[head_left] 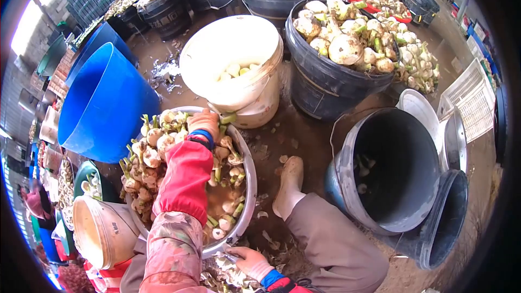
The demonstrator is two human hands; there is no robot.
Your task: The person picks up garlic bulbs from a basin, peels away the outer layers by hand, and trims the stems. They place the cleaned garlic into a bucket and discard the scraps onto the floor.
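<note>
A wide metal basin (251, 184) in front of me holds many pale bulbs with cut green stalks and some murky water. My left hand (203, 122), gloved in orange, is at the basin's far rim with its fingers curled round a bulb; a green stalk (228, 119) sticks out beside it, and most of the bulb is hidden. Close to the basin's near rim, my right hand (254, 263) is closed on a small knife (233, 256). Peeled bulbs (236, 70) lie inside the white bucket (271, 84) beyond the basin.
A blue tub (100, 108) stands left, and a beige bucket (97, 233) at lower left. A black tub (331, 84) heaped with bulbs is behind. On the right are a dark bucket (399, 168) and a white crate (471, 97). Peelings litter the wet floor (301, 135).
</note>
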